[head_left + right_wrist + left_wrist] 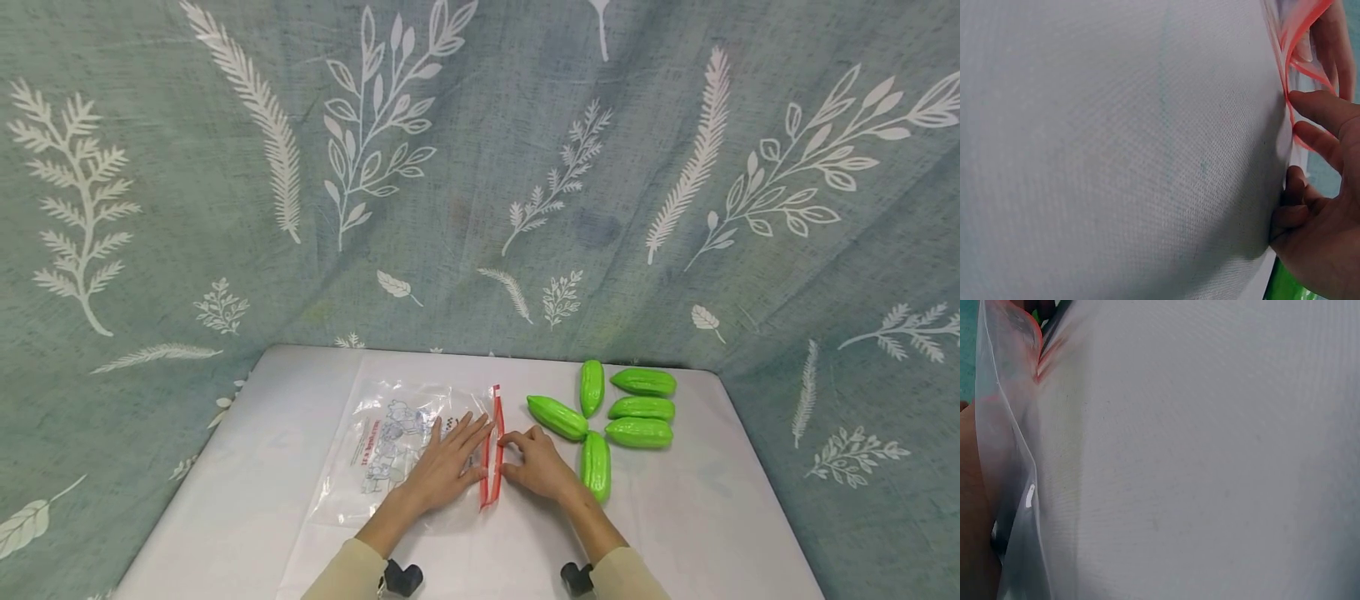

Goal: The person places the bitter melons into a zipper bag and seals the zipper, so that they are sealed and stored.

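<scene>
A clear plastic zip bag (390,450) with printed cartoon figures and a red-edged mouth (491,458) lies flat, its mouth facing right. My left hand (447,458) rests on the bag with fingers extended, its thumb at the near red strip. On the other side of the mouth, my right hand (536,462) holds the outer red edge with thumb and curled forefinger. In the right wrist view the two red lips (1294,37) stand apart near the right hand (1329,175). The left wrist view shows the bag's clear side (1013,456) beside the left arm.
Several bright green, ribbed, elongated vegetables (641,433) lie right of the bag, one close to the right wrist (596,467). They rest on a white-covered table (697,517). A leaf-patterned grey-green cloth (465,250) hangs behind and at both sides.
</scene>
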The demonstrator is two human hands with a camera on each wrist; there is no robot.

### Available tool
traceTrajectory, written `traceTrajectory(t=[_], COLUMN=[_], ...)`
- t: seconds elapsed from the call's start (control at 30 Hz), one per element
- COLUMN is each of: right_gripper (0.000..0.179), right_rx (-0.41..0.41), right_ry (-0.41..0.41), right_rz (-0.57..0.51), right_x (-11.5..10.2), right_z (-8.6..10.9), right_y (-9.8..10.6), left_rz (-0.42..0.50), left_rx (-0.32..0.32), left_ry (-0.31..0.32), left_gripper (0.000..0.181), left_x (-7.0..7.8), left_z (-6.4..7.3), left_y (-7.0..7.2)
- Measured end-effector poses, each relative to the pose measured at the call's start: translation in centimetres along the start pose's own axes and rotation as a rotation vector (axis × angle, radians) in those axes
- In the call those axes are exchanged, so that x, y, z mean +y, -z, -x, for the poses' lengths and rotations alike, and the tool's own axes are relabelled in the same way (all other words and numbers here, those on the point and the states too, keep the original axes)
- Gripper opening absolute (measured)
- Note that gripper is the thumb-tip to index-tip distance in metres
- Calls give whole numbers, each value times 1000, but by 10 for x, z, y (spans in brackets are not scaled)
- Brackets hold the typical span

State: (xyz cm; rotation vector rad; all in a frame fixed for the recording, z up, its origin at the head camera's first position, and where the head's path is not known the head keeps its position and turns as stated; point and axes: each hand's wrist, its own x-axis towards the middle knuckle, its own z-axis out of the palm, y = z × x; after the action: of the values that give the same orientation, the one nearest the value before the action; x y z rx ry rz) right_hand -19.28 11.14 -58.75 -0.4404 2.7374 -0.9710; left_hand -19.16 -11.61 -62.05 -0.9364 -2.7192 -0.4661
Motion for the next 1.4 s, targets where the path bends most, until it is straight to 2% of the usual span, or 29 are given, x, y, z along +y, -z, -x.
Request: traceTrajectory(t=[0.2, 0.53, 0.83, 1.07, 1.4], right_gripper=[39, 41, 41, 42, 41], right_rx=[-15, -18, -15, -2, -6], right_ry=[-31, -28, -39, -6, -15], right_rz=[-16, -7, -5, 10, 0], right_x=[0, 0, 2, 1, 0], right_z=[1, 1, 1, 1, 2], right_y=[0, 0, -2, -1, -1], left_rz=[20, 9, 33, 90, 124], left_rx=[-43, 2, 7, 53, 75], left_ry=[44, 100, 109, 113, 166], left_gripper=[70, 67, 61, 53, 69], left_x=[2, 3, 3, 2, 2], left_z=[0, -2, -2, -3, -4], left_y=[2, 1, -1, -3, -1])
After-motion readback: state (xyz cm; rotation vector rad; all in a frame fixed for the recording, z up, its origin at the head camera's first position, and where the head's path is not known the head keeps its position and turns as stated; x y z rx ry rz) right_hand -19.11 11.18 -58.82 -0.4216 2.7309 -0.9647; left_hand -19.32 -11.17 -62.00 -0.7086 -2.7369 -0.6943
